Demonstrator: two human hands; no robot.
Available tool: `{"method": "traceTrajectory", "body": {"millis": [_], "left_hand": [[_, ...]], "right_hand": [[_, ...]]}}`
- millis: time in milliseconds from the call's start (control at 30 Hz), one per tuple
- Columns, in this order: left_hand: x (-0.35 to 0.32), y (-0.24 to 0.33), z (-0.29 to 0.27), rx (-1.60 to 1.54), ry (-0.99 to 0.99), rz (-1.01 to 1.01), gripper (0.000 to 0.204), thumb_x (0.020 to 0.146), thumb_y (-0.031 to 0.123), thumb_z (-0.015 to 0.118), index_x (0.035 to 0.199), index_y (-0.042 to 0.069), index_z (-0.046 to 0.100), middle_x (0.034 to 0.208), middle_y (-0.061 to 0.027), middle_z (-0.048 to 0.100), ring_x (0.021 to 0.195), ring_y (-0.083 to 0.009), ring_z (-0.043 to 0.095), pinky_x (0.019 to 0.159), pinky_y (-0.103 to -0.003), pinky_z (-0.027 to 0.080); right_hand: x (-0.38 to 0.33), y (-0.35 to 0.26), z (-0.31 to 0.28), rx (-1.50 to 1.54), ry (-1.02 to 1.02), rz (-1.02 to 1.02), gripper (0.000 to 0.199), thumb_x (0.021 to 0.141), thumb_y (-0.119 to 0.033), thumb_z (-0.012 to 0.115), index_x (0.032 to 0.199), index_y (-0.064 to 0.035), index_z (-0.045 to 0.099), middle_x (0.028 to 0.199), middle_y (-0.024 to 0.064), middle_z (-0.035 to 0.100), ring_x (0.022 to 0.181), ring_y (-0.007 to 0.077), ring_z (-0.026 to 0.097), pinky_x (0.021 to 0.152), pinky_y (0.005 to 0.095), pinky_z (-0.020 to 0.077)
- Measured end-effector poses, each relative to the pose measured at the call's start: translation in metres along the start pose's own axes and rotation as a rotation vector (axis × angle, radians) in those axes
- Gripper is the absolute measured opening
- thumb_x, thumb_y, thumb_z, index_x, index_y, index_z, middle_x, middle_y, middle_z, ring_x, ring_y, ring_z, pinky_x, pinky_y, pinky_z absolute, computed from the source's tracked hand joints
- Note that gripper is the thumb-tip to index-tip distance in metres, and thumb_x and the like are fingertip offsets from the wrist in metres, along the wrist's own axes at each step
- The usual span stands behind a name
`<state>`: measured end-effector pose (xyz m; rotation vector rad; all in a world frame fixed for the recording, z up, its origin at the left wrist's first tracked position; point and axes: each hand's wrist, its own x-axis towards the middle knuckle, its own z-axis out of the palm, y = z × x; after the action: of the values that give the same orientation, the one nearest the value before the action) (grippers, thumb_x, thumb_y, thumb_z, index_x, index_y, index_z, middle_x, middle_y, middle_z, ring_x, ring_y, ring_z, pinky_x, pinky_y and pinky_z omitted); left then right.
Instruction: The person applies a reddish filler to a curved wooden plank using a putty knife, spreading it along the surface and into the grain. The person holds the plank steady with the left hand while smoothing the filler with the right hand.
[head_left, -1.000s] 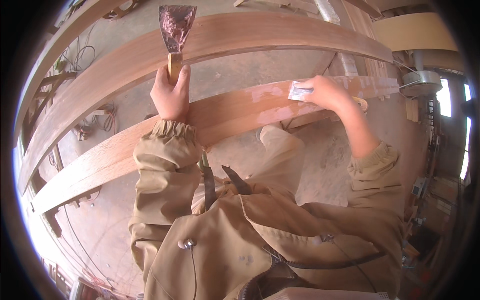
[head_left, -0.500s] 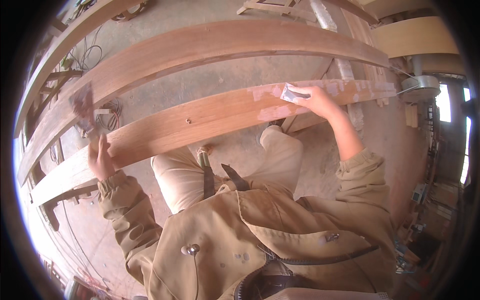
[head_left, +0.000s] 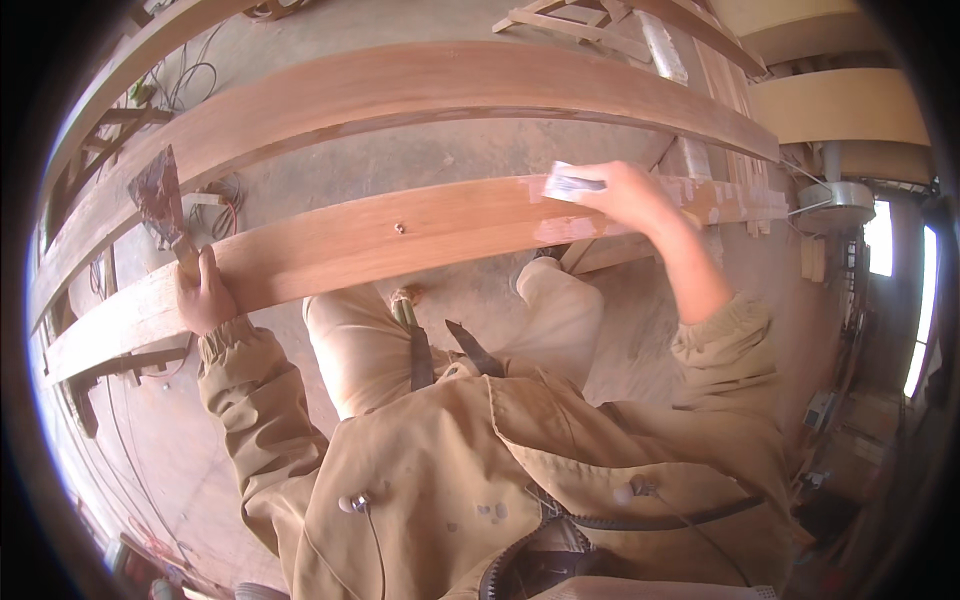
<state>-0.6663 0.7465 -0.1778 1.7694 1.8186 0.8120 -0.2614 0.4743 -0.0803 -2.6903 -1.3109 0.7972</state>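
Note:
A long wooden board (head_left: 320,245) lies across in front of my legs. Pale pink filler patches (head_left: 575,230) cover parts of its right half, and a small knot or hole (head_left: 400,228) marks its middle. My right hand (head_left: 630,197) is closed on a small flat grey-white spreader (head_left: 570,183), held against the board's face near its far edge. At the board's left part, my left hand (head_left: 208,297) grips the handle of a putty knife (head_left: 158,195). Its wide blade, coated dark brown, points up and away.
Beyond lies a second curved board (head_left: 400,85), with another beam (head_left: 135,85) at far left. Cables (head_left: 225,205) lie on the concrete floor (head_left: 350,160). A round metal container (head_left: 838,197) stands near the right end, below wide pale boards (head_left: 840,105).
My right hand and the spreader have shifted slightly left along the board. The putty knife in my left hand has tilted a little, its blade now sharper in view. The view has shifted slightly.

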Motion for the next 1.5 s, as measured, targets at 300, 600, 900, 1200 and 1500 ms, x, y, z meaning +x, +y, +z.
{"method": "traceTrajectory", "body": {"millis": [300,600,900,1200,1500], "left_hand": [[-0.004,0.008,0.001,0.042,-0.008,-0.004,0.045,0.079,0.049,0.058,0.097,0.009,0.064,0.088,-0.0141,0.066,0.083,-0.0316,0.062,0.074,-0.039,0.045],[-0.008,0.01,0.0,0.051,0.019,0.013,0.044,0.079,0.051,0.058,0.096,0.011,0.064,0.083,-0.0127,0.066,0.08,-0.0312,0.062,0.071,-0.04,0.045],[-0.01,0.014,0.0,0.04,0.015,-0.009,0.039,0.078,0.047,0.06,0.095,0.013,0.064,0.08,-0.0097,0.066,0.077,-0.0278,0.063,0.069,-0.037,0.046],[-0.012,0.017,0.001,0.034,0.011,-0.027,0.038,0.077,0.047,0.06,0.094,0.013,0.063,0.082,-0.0094,0.066,0.079,-0.0281,0.063,0.07,-0.038,0.046],[-0.009,0.014,0.003,0.064,0.009,-0.029,0.038,0.077,0.047,0.06,0.095,0.013,0.063,0.084,-0.011,0.065,0.081,-0.0306,0.062,0.072,-0.04,0.046]], "right_hand": [[0.024,-0.046,0.049,0.285,-0.036,-0.12,0.04,0.078,-0.03,0.066,0.117,-0.0229,0.061,0.103,0.0131,0.065,0.093,0.0281,0.063,0.082,0.0366,0.0475],[0.017,-0.064,0.015,0.07,-0.063,-0.042,0.037,0.078,-0.025,0.064,0.115,-0.0211,0.062,0.104,0.0127,0.065,0.095,0.0287,0.062,0.082,0.0357,0.0469],[0.035,-0.087,0.003,-0.423,-0.178,-0.068,0.033,0.078,-0.023,0.062,0.111,-0.0248,0.065,0.104,0.0092,0.065,0.096,0.0294,0.06,0.082,0.039,0.0475],[0.029,-0.107,0.003,-0.426,-0.167,-0.103,0.033,0.075,-0.024,0.065,0.108,-0.0273,0.067,0.103,0.0089,0.065,0.097,0.0277,0.06,0.081,0.0395,0.048],[0.023,-0.116,0.004,-0.393,-0.113,-0.108,0.033,0.075,-0.024,0.066,0.108,-0.0266,0.067,0.103,0.0082,0.065,0.097,0.0264,0.06,0.081,0.0376,0.0483]]}}
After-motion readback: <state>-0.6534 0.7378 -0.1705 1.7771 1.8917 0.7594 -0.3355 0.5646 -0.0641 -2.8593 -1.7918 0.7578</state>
